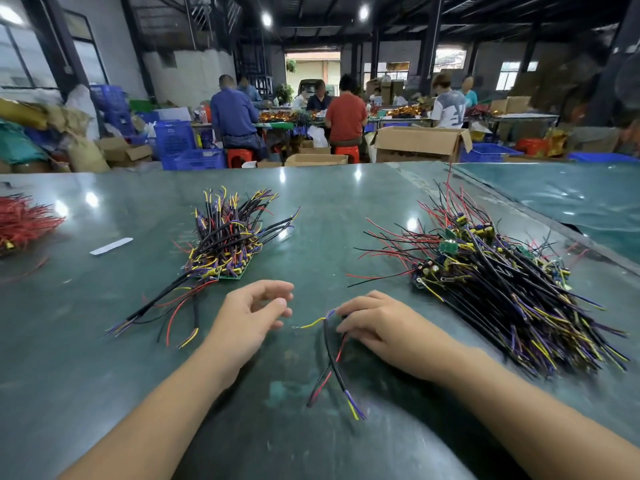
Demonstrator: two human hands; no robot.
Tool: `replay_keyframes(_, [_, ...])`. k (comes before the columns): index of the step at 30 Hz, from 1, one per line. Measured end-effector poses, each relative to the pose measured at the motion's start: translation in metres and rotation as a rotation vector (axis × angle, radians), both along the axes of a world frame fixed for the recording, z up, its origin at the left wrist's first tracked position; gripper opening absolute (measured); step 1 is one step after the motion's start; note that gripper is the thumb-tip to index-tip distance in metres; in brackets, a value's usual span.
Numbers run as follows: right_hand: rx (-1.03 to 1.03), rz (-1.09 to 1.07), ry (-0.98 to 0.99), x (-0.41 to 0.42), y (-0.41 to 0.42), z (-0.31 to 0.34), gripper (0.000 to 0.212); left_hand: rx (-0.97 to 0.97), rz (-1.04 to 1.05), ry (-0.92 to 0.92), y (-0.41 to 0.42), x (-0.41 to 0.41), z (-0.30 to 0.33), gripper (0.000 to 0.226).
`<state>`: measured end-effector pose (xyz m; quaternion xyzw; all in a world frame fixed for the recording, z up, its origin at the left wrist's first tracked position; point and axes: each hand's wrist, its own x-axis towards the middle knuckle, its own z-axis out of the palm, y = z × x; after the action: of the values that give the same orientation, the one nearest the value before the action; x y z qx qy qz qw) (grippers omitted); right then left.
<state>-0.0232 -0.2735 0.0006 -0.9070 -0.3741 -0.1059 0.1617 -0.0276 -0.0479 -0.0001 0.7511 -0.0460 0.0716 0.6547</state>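
Holding: our right hand grips one wire bundle on the tabletop.
Left hand: loose, we hold nothing in it.
Big wire pile: near our right hand.

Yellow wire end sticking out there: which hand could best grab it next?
Probably the left hand: it is open and just beside the yellow wire end, while the right hand is busy holding the harness.

The right hand is covering the thin black cable (upper end only). The left edge is cutting off the red wire bundle; blur is smearing the left hand at its fingertips.
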Motion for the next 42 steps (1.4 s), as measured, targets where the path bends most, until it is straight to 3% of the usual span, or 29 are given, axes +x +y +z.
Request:
replay_keyframes(3, [0.04, 0.032, -0.031, 0.0, -0.001, -0.001, 0.018, 0.049, -0.025, 0.003, -0.003, -0.002, 0.0, 0.024])
replay_keyframes(6, [0.347, 0.048, 0.002, -0.004, 0.004, 0.0, 0.014, 0.03, -0.022, -0.019, -0.005, -0.003, 0.002, 0.022])
replay_keyframes(9, [0.739, 0.105, 0.273, -0.01, 0.013, 0.006, 0.019, -0.01, 0.002, -0.036, -0.005, -0.002, 0.005, 0.02])
replay_keyframes(12, [0.857, 0.141, 0.443, -0.017, 0.018, 0.01, 0.018, -0.176, -0.105, 0.086, -0.009, -0.006, 0.008, 0.017])
replay_keyframes(15, [0.897, 0.174, 0.494, -0.021, 0.021, 0.013, 0.018, -0.279, -0.345, 0.215, -0.012, -0.012, 0.009, 0.033])
replay_keyframes(21, [0.989, 0.124, 0.637, -0.026, 0.027, 0.015, 0.009, -0.266, -0.56, 0.238, -0.02, -0.018, 0.003, 0.022])
replay_keyframes(26, [0.941, -0.054, 0.637, -0.025, 0.032, 0.008, 0.023, -0.246, -0.438, 0.188, -0.024, -0.018, 0.003, 0.016])
replay_keyframes(30, [0.935, 0.046, 0.829, -0.026, 0.028, 0.007, 0.04, -0.119, -0.287, 0.108, -0.021, -0.017, 0.004, 0.006])
replay_keyframes(35, [0.834, -0.033, 0.568, -0.026, 0.03, 0.006, 0.027, 0.078, -0.245, 0.052, -0.021, -0.019, 0.002, 0.013])
replay_keyframes(38, [0.708, -0.069, 0.456, -0.026, 0.03, 0.004, 0.027, -0.02, -0.277, 0.117, -0.025, -0.02, 0.001, 0.009])
replay_keyframes(42, [0.907, -0.112, 0.46, -0.023, 0.032, 0.003, 0.024, -0.222, -0.269, 0.141, -0.028, -0.021, 0.005, 0.017])
